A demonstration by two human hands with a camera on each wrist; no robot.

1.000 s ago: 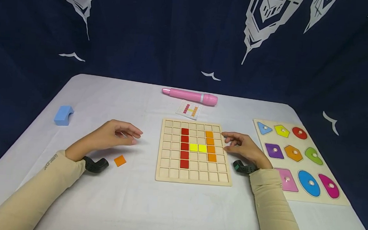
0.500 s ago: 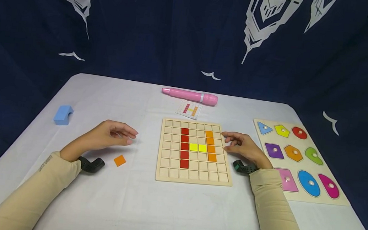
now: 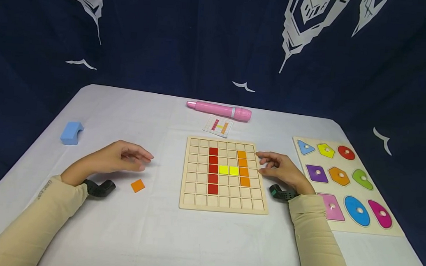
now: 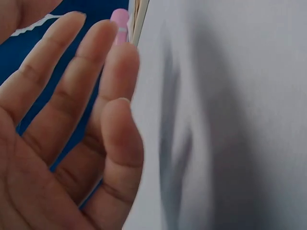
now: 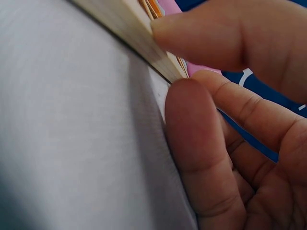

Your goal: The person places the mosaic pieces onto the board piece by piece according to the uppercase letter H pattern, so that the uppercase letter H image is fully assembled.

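A wooden grid board (image 3: 201, 200) lies mid-table. A column of red squares (image 3: 213, 168), two yellow squares (image 3: 223, 170) and a column of orange squares (image 3: 245, 172) sit in its cells, forming an H-like figure. My right hand (image 3: 281, 168) is at the board's right edge, fingertips against its side; the right wrist view shows the thumb (image 5: 201, 36) at the wooden edge. Left of the board, my left hand (image 3: 116, 157) hovers over the cloth with relaxed, spread fingers and nothing in them. A loose orange square (image 3: 137, 186) lies just below that hand.
Behind the board are a pattern card (image 3: 218, 126) and a pink microphone-like stick (image 3: 218, 110). A light blue arch block (image 3: 72, 133) stands at the left. A knobbed shape puzzle (image 3: 346, 185) lies right, partly behind the right forearm. A dark patterned curtain (image 3: 190, 36) hangs behind.
My left hand has drawn back to the left, away from the board, step by step. The right hand, the board and the loose orange square stay where they were.
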